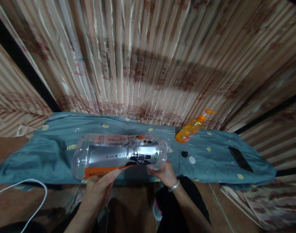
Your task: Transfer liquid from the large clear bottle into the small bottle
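A large clear plastic bottle (pixel 118 155) with a silver and orange label lies sideways in both my hands, above the cloth-covered surface. Its neck points right, and I see no cap on it. My left hand (pixel 101 186) grips the bottle from below along the label, thumb on the orange strip. Around the shoulder near the neck, my right hand (pixel 166 174) is closed on the same bottle; some of its fingers are hidden. To the right, a small black cap (pixel 184 154) and a white round cap (pixel 191 160) lie on the cloth.
A blue-green patterned cloth (pixel 58 139) covers the long low surface. An orange pump bottle (pixel 189 129) stands at its back right. Farther right lies a dark phone (pixel 240 158). Pleated curtains (pixel 143 64) hang behind. A white cable (pixel 44 197) curves at lower left.
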Available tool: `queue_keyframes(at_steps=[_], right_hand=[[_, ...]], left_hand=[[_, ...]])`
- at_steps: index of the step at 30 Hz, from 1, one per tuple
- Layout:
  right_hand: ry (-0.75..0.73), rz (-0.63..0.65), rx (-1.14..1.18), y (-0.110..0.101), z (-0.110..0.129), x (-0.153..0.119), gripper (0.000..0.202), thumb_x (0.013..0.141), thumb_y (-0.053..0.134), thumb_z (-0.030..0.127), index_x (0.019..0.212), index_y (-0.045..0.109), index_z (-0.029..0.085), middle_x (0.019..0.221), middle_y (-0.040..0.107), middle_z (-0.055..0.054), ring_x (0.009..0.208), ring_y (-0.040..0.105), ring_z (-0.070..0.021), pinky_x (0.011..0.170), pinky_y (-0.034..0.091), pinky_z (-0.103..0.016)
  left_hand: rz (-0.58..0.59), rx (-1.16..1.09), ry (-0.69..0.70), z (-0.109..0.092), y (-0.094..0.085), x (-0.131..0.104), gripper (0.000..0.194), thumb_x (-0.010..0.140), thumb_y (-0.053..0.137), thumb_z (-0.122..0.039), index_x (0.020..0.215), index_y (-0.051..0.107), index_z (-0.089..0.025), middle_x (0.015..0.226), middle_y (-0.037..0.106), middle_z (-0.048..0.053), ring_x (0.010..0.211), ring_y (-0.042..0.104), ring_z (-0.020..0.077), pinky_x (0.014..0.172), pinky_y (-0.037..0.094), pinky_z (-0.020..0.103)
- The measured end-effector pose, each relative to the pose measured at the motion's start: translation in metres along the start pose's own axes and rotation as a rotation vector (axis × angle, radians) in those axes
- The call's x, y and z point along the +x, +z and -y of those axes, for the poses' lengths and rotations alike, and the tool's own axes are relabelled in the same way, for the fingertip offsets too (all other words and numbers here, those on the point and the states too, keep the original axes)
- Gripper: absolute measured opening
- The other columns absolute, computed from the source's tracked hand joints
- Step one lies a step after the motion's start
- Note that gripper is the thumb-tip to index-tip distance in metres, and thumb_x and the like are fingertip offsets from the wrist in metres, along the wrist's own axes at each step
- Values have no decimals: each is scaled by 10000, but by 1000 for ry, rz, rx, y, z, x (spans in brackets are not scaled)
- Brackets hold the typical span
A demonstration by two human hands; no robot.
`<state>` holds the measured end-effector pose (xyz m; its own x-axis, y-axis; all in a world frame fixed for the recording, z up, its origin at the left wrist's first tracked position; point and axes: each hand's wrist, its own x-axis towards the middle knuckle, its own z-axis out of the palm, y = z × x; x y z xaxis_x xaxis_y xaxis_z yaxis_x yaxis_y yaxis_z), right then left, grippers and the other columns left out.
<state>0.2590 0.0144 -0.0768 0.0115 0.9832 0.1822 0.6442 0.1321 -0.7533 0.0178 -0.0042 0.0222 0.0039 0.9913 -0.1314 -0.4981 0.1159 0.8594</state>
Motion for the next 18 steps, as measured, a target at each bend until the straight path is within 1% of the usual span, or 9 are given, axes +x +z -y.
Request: queue_keyframes(at_steps=[2, 4, 7, 13, 18], right_hand=[[-7, -4, -8, 0, -1, 0, 215, 673, 771, 342, 811, 722, 184, 787, 766, -60, 739, 719, -256, 730, 579, -368], [-11, -12, -9, 1, -1, -1, 220, 671, 773, 347, 814, 721, 187, 783, 766, -56, 746, 720, -255, 726, 581, -363], [-5, -17, 2, 1, -2, -1, 225, 667, 778, 362, 801, 718, 192, 774, 764, -52, 755, 720, -255, 705, 583, -351], [19, -6, 13, 0, -3, -1, 249, 671, 777, 366, 839, 719, 191, 796, 767, -57, 750, 720, -259, 729, 579, -369], [3, 1, 3, 1, -5, -2, 240, 691, 764, 381, 836, 719, 195, 795, 768, -54, 754, 719, -256, 712, 577, -359]], left_hand=[[-20, -13, 5, -1, 2, -1, 162, 596, 866, -350, 652, 800, -213, 712, 796, 47, 759, 762, 236, 854, 581, 298], [-31, -1, 6, 0, 2, 0, 162, 591, 865, -352, 635, 796, -212, 701, 794, 51, 750, 763, 249, 859, 584, 330], [-21, 37, 8, 1, 0, 1, 211, 583, 860, -376, 651, 801, -186, 720, 795, 88, 760, 762, 285, 862, 587, 390], [6, 47, -9, -4, 6, -3, 218, 650, 802, -357, 725, 809, -153, 783, 801, 107, 821, 753, 299, 926, 550, 420], [-23, 27, 18, -5, 10, -3, 185, 634, 812, -337, 717, 793, -172, 743, 794, 73, 862, 744, 301, 946, 533, 426]])
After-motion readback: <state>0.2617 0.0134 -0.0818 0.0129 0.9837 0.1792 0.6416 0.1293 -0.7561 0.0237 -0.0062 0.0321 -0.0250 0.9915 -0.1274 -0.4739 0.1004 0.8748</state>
